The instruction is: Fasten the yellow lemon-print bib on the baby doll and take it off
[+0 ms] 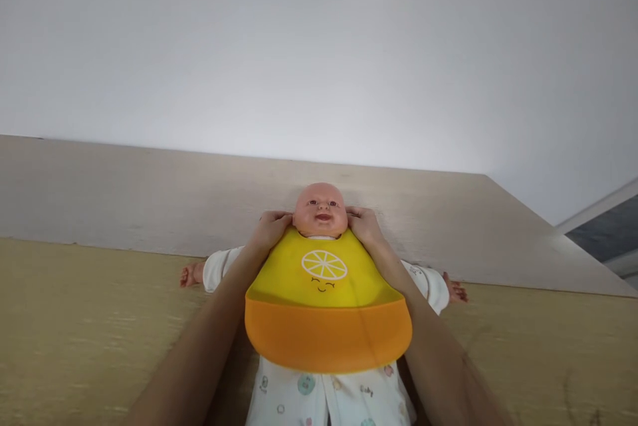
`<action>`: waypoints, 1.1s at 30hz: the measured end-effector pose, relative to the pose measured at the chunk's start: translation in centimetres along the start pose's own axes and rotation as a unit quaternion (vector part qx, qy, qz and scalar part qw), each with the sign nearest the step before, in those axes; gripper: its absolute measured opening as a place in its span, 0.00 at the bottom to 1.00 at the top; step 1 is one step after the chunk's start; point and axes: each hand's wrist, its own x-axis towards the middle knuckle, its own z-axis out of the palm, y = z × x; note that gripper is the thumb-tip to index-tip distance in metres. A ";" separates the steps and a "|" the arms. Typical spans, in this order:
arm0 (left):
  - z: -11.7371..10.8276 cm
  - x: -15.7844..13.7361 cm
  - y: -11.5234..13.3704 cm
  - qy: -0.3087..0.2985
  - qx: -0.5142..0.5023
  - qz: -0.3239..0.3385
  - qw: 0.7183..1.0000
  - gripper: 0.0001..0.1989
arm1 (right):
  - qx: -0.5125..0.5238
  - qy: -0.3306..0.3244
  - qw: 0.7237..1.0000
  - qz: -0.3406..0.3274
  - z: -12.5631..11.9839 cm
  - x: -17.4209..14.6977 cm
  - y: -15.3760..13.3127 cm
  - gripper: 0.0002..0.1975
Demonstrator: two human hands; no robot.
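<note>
A baby doll [319,208] lies on its back in white printed clothes [299,389], arms spread out to both sides. Over its chest rests a yellow bib [289,273] with a citrus slice print and an orange catch pocket [329,336] at the bottom. My left hand [273,223] is at the left side of the doll's neck, fingers curled at the bib's upper edge. On the other side my right hand [363,221] is closed in the same way by the bib's neck strap. The fingertips and strap ends are partly hidden behind the doll's head.
The doll lies across a pale board [124,193] and a yellowish wood-grain surface [100,326]. Behind them rises a white wall [299,67]. At the far right there is a dark opening with a light frame [598,203].
</note>
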 end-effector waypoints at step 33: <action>-3.1 -10.2 4.7 -0.020 -0.239 -0.059 0.969 0.19 | 0.292 0.009 0.943 0.162 -3.3 -11.4 -6.1 0.17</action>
